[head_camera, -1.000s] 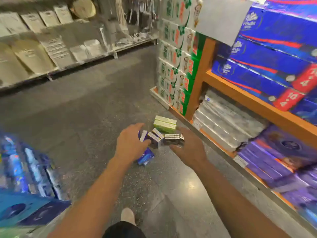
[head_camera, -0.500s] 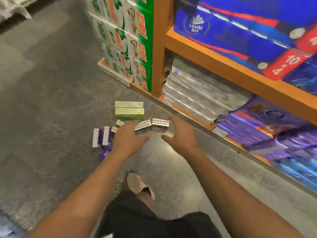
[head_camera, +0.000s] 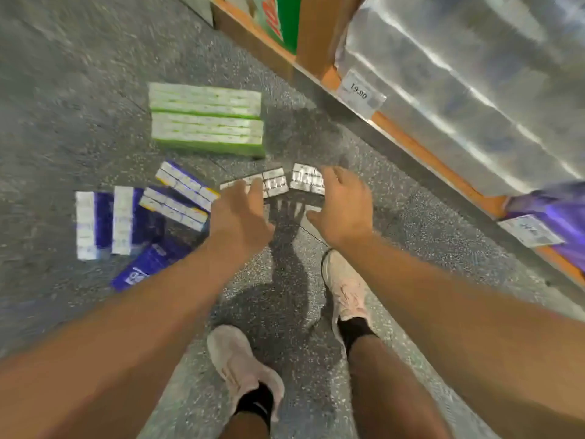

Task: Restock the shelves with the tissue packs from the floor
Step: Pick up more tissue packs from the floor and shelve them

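Both hands — left hand [head_camera: 240,213], right hand [head_camera: 342,207] — have dropped closer, fingers spread (nothing held), over grey tissue packs [head_camera: 292,182] on the floor [head_camera: 79,90]; pickup looks imminent.

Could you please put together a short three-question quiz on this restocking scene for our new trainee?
1. True or false: the left hand and the right hand are both already gripping a pack.
2. Which packs lie nearest the hands? A) the green packs B) the silver packs C) the purple packs
3. Fill in: the price tag on the shelf edge reads ____.

Key
1. False: both hands reach over the floor with fingers spread, holding nothing.
2. B
3. 19.80
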